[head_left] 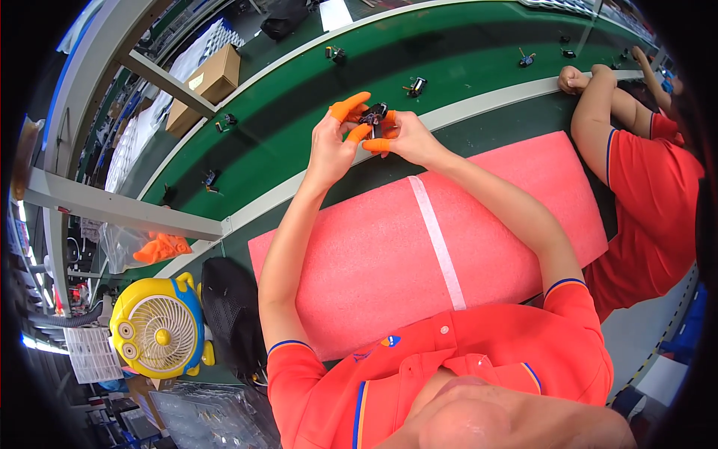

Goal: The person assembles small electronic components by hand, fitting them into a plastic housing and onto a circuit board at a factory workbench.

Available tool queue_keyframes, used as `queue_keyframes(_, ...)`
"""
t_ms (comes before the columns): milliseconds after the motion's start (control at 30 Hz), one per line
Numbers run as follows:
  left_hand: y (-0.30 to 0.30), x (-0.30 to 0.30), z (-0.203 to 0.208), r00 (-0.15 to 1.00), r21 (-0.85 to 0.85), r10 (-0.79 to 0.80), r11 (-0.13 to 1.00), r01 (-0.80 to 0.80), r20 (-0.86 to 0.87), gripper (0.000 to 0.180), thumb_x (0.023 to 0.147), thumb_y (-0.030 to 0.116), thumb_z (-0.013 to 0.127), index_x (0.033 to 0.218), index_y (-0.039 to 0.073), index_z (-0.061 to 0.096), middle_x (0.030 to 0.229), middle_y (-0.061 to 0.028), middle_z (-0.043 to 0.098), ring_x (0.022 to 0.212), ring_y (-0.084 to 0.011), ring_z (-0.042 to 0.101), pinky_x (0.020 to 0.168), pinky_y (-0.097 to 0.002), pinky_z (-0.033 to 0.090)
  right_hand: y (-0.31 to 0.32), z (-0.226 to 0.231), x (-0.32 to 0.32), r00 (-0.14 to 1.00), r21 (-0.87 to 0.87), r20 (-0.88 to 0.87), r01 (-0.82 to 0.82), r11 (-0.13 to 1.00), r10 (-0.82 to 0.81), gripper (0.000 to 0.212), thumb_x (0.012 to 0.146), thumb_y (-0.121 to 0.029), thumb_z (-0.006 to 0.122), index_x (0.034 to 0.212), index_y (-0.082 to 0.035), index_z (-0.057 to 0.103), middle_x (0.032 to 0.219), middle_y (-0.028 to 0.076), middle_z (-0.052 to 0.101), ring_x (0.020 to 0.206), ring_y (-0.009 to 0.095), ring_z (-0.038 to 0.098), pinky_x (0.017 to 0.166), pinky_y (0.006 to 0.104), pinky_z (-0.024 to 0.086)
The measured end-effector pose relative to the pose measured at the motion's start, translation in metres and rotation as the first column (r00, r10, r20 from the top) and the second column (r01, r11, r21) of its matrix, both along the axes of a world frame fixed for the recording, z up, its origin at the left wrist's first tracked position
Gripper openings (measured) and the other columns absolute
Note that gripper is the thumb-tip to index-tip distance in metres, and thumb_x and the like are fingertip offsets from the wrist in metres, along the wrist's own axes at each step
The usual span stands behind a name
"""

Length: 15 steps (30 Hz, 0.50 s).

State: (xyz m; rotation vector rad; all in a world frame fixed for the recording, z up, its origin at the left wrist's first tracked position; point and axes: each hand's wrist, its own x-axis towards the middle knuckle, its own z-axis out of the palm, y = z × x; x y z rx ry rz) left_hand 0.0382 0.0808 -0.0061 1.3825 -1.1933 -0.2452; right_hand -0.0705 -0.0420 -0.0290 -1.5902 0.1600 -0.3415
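Two hands work over one long green conveyor belt [479, 75] that curves across the upper part of the view. Along its near side run a pale rail and a strip of dark green tabletop [508, 123], with a grey metal frame [127, 198] standing at the left. A big pink foam slab [359, 254], crossed by a white strip [437, 243], lies in front of the person's red shirt, beneath the forearms. At the right sits a co-worker [651, 194] in a matching red shirt, one arm reaching the rail.

Lower left, a yellow and blue fan [163, 337] stands beside a black fabric bag [228, 314], whose contents are hidden. A brown cardboard box [202, 82] stands behind the frame's bar; its inside cannot be seen. Close to the lower bar is a clear plastic bag [120, 247] holding a clump of orange finger cots [163, 247].

The left hand [329, 146] is half curled, its orange-capped thumb and forefinger closed about one side of a small component [374, 114]. The right hand [413, 138], capped likewise, pinches the other side. Held up between them at the belt's near edge, the component is mostly glossy black, compact and irregular, with a narrower section pointing down; finer detail is too small to read. Several similar small black assemblies [416, 87] lie well apart on the belt.
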Motion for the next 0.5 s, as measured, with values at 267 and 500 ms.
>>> queue_keyframes(267, 0.004, -0.003, 0.014, 0.995, 0.023, 0.044, 0.999, -0.046, 0.094, 0.037, 0.076, -0.010, 0.062, 0.112, 0.001, 0.057, 0.094, -0.0097, 0.061, 0.085, -0.0155, 0.060, 0.081, -0.0272, 0.049, -0.008, 0.018, -0.008, 0.999, 0.268, 0.020, -0.049, 0.962, 0.045, 0.020, 0.078, -0.007, 0.069, 0.094, 0.003, 0.061, 0.079, 0.008, 0.062, 0.066, 0.013, 0.061, 0.060, 0.0233, 0.051)
queue_keyframes(500, 0.006, -0.002, 0.015, 0.971, 0.045, -0.047, 0.997, 0.059, -0.233, 0.038, 0.076, -0.012, 0.062, 0.112, -0.002, 0.058, 0.101, -0.0070, 0.061, 0.092, -0.0151, 0.059, 0.085, -0.0283, 0.048, -0.015, 0.030, -0.012, 0.987, 0.135, -0.070, -0.135, 0.982, 0.145, 0.019, 0.083, -0.011, 0.063, 0.097, 0.001, 0.061, 0.081, 0.006, 0.062, 0.067, 0.011, 0.058, 0.059, 0.0210, 0.046)
